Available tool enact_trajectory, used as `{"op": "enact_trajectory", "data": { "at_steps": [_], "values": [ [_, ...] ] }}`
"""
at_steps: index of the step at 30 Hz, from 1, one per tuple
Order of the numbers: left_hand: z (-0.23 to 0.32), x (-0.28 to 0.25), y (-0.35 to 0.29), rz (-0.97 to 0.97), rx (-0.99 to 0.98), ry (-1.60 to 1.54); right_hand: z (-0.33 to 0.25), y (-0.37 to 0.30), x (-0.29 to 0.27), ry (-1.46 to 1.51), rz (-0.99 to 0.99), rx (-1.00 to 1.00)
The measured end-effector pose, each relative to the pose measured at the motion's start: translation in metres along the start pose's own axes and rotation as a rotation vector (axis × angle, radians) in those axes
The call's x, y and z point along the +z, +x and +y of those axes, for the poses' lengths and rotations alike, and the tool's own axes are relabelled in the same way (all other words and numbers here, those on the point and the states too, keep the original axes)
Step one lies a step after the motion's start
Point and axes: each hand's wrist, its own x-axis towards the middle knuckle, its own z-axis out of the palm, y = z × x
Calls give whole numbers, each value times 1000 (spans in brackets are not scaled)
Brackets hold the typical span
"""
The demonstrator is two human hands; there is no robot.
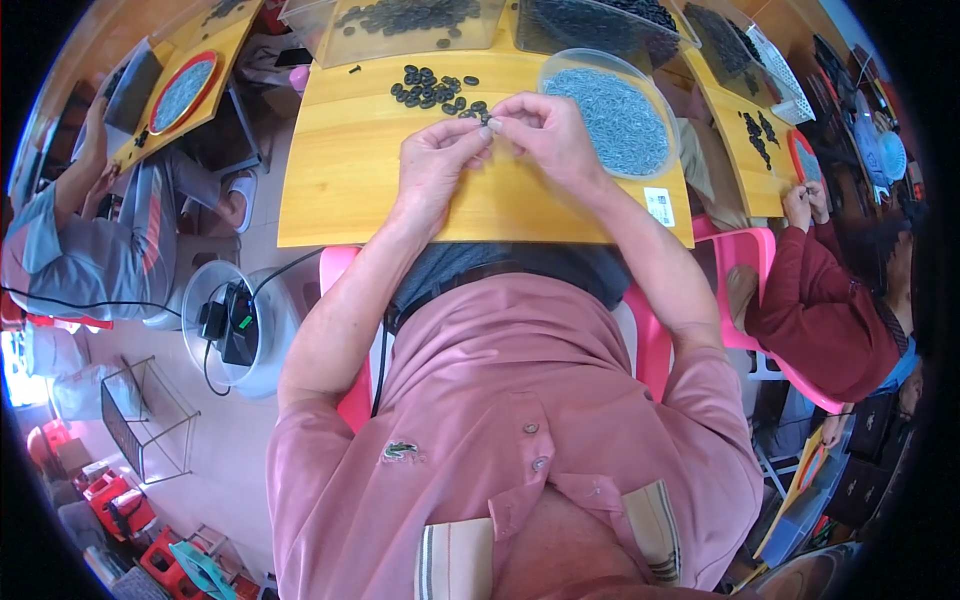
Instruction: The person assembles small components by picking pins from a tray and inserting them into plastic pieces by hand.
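Over the far middle of the yellow wooden table (340,195), the fingertips of my left hand (435,160) and my right hand (545,135) meet in a pinch. A small dark piece (487,120) shows between them, mostly covered by fingers and thumbs. Just beyond lies a loose pile of small black oval parts (425,90), several of them close to my fingertips. Right of my right hand stands a round clear tub (672,150) filled with small grey-blue metal pieces (610,115) that look like screws or pins.
Clear bins of black parts (405,15) and darker pieces (600,20) line the far edge. A white label (659,206) lies near the right corner. Co-workers sit at tables left and right. A bucket holding black adapters (238,325) stands left on the floor, cables trailing.
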Motion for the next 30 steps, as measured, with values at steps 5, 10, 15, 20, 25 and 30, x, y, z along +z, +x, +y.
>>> {"op": "enact_trajectory", "data": {
  "at_steps": [5, 10, 15, 20, 25, 30],
  "values": [
    [4, 3, -3, -2, 73, 137, -1, 1, -6, -70, -7, 27],
    [5, 0, -1, -6, 132, 361, 1, 4, -11, -93, 43, -6],
    [25, -42, 29, 105, 360, 835, 1, 11, -32, 13, 135, -59],
    [35, -42, 61, -105, 492, 1348, -4, 13, -42, -46, 160, -18],
    [36, -29, 71, -204, 414, 1486, -4, 13, -45, -33, 174, -26],
    [29, -34, 68, -111, 435, 1418, -2, 12, -45, -32, 164, -21]
  ]
}}
